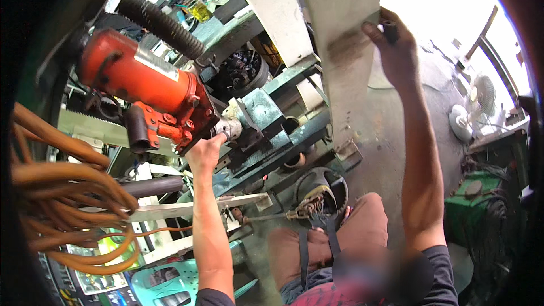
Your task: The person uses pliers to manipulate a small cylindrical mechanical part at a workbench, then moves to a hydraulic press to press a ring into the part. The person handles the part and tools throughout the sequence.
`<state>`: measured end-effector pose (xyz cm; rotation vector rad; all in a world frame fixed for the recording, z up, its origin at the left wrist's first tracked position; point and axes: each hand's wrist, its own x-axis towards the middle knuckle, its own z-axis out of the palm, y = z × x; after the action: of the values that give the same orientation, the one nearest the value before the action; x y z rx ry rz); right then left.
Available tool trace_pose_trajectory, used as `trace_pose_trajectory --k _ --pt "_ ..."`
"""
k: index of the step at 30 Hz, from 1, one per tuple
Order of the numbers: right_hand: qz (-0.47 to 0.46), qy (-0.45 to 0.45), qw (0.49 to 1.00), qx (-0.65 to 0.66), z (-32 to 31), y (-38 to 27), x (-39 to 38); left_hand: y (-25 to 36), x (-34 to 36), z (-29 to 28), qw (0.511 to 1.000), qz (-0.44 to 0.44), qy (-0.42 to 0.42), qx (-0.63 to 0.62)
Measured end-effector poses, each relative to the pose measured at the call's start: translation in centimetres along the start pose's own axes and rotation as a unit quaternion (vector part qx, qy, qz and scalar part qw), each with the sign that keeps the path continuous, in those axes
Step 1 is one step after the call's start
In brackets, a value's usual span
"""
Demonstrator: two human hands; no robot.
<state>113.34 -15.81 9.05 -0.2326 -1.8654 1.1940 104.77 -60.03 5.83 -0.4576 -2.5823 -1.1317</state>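
Observation:
A red hydraulic bottle jack [150, 79] lies tilted in the left half, within a metal press frame. My left hand [205, 150] is closed at the jack's end, around a worn round metal piece [228, 128]; most of its fingers are hidden. This piece sits between the jack and a blue-green steel crossbeam [263, 110]. Up on the right, my right hand [398, 51] is at the edge of a broad grey steel upright [345, 39]. Its fingers curl around a small dark piece [390, 32], with the thumb against the upright.
A dark coil spring [161, 25] runs above the jack. Orange hose coils [73, 192] hang at left. A turquoise plastic case [167, 283] lies lower left. A bucket of dark parts [243, 73] stands behind the crossbeam. A fan [476, 102] and green machine [476, 192] are at right.

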Motion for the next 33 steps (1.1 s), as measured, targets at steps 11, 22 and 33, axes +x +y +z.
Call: trace_pose_trajectory --k 11,22,33 --pt "-0.168 0.044 0.973 -0.152 -1.5 4.4 2.8 -3.2 3.3 2.1 0.979 0.174 0.065 0.082" --pt "-0.161 -0.031 0.986 0.003 -1.4 4.4 3.9 -8.2 2.9 4.7 0.912 0.121 0.023 -0.391" --pt "-0.009 -0.416 0.909 -0.029 0.1 -2.8 -15.2 -5.7 3.5 6.4 0.921 0.154 0.092 -0.345"
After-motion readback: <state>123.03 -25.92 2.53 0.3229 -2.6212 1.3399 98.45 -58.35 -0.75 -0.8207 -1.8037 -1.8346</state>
